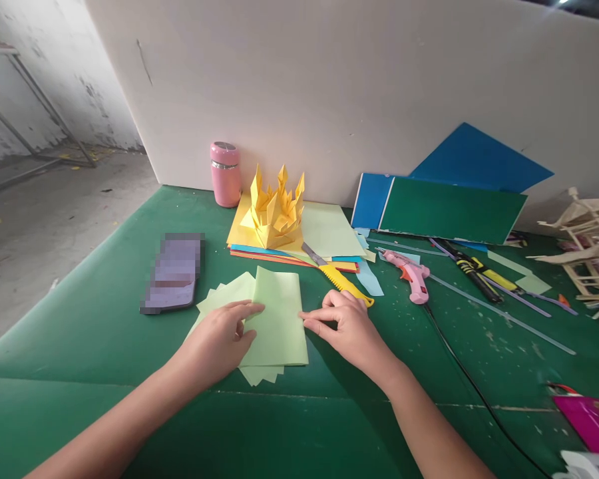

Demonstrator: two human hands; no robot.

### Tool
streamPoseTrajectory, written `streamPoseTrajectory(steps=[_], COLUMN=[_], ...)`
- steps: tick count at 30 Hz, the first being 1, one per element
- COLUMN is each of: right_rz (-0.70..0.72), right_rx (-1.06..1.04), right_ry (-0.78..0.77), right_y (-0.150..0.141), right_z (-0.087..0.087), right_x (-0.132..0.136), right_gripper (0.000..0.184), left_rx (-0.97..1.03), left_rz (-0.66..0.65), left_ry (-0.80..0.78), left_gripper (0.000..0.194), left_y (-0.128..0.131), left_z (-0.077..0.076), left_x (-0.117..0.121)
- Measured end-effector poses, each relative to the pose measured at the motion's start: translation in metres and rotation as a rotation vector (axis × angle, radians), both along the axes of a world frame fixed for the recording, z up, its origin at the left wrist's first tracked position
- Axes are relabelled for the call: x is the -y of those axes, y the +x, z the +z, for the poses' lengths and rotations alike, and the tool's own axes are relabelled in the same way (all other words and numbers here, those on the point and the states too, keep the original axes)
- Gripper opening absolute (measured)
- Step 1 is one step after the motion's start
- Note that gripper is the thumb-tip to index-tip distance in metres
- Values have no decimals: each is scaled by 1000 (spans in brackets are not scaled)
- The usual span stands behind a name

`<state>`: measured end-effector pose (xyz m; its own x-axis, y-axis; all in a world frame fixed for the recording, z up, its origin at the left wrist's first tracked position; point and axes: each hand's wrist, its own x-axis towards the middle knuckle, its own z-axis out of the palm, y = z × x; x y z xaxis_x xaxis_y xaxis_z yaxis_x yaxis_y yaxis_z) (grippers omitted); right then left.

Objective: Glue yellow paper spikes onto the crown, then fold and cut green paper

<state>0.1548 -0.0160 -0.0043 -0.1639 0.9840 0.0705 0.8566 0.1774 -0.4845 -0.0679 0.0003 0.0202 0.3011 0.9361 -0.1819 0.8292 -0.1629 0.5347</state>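
A folded sheet of light green paper (pixel 278 326) lies on several more light green sheets (pixel 232 291), fanned out beneath it. My left hand (pixel 224 336) holds its left edge, thumb and fingers closed on it. The fingertips of my right hand (pixel 347 326) pinch together at its right edge. Just beyond my right hand, a knife with a yellow handle (pixel 347 283) lies with its blade on a stack of coloured paper (pixel 329 223). A yellow folded-paper piece with pointed tips (pixel 274 216) stands on that stack.
On the green tabletop (pixel 80 313), a blurred phone-like object (pixel 174 273) lies left and a pink flask (pixel 225 176) stands behind. To the right are a pink glue gun (pixel 412 273) with a black cord (pixel 464 372), glue sticks (pixel 504 316), coloured boards (pixel 452 209) and a wooden model (pixel 589 246).
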Motion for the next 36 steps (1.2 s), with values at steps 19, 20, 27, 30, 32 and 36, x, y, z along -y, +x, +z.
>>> streamPoseTrajectory(steps=[19, 20, 27, 30, 32, 36], right_rz=[103, 111, 140, 106, 67, 18], right_rx=[-102, -115, -225, -219, -183, -141], right_ry=[-179, -186, -238, -206, -176, -154], right_y=[-2, -1, 4, 1, -3, -9], right_z=[12, 12, 4, 3, 3, 4], right_x=[5, 4, 0, 0, -1, -2], right_gripper=[11, 7, 8, 10, 14, 15], left_rx=[-3, 1, -21, -24, -24, -8], left_rz=[-9, -10, -12, -13, -14, -15], left_ry=[15, 14, -4, -4, 5, 26], left_gripper=[48, 48, 48, 48, 48, 49], left_y=[0, 0, 0, 0, 0, 0], left_z=[-2, -2, 0, -1, -1, -2], left_x=[-2, -2, -1, 0, 0, 0])
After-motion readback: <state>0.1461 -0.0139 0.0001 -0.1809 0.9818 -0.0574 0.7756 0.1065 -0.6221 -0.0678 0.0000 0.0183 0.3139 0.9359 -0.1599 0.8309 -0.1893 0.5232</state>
